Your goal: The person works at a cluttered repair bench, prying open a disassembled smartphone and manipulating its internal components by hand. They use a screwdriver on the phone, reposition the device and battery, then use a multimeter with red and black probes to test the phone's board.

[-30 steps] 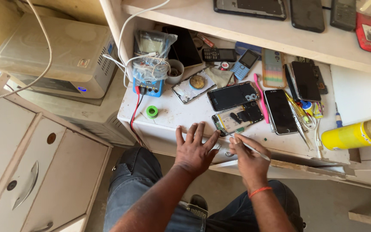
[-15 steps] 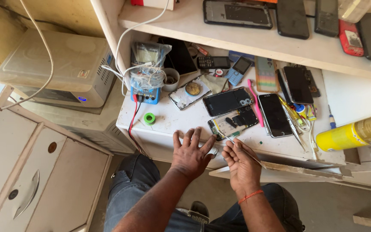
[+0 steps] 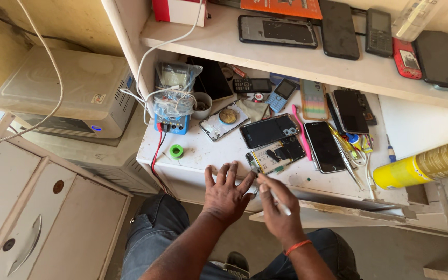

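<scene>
Now I see my left hand [image 3: 227, 193] with fingers spread flat at the table edge [image 3: 193, 179], my right hand [image 3: 278, 210] pinched on a thin white tool [image 3: 281, 203], and the opened phone [image 3: 276, 154] lying just beyond both, long axis slanting up-right.

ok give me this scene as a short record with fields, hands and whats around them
setting: white workbench with a shelf above it, person seated
left hand: fingers spread, palm down at the bench's front edge, holding nothing
right hand: holding a thin white tool
nearest item: opened phone showing its insides, just beyond the fingertips
also on bench: dark phone, black phone, green tape roll, blue multimeter
right edge: yellow spray can lying on its side
wrist: orange band on the right
</scene>
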